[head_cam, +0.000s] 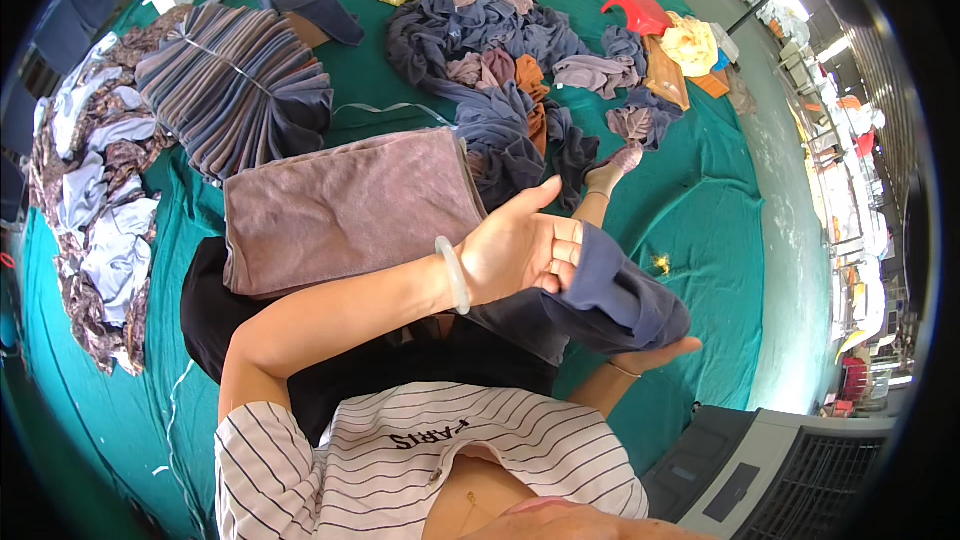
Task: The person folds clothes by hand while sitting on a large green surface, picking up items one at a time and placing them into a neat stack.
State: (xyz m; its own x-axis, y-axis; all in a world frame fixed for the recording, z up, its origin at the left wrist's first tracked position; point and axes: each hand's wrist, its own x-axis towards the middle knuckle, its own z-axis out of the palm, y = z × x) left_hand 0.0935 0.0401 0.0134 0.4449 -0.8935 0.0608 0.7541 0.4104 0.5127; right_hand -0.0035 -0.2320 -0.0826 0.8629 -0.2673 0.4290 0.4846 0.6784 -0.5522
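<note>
A dark blue-grey cloth (630,292) is spread between my two hands, to the right of my lap. My left hand (517,247), with a pale bangle at the wrist, has its fingertips tucked behind the cloth's near edge and its thumb raised. From below, my right hand (667,354) holds the cloth's other end; most of that hand is hidden by fabric. Across my legs lies a stack of folded mauve-brown cloths (352,210), just left of my left hand. Under the held cloth, more grey-blue fabric (525,322) rests on my lap.
Ahead lies a loose heap of dark blue cloths (487,30). A strapped bundle of folded cloths (232,82) sits to the left, near crumpled patterned fabric (112,255). Right of the heap are a red plastic stool (637,11) and wooden board (666,75). A grey machine (750,465) stands at lower right.
</note>
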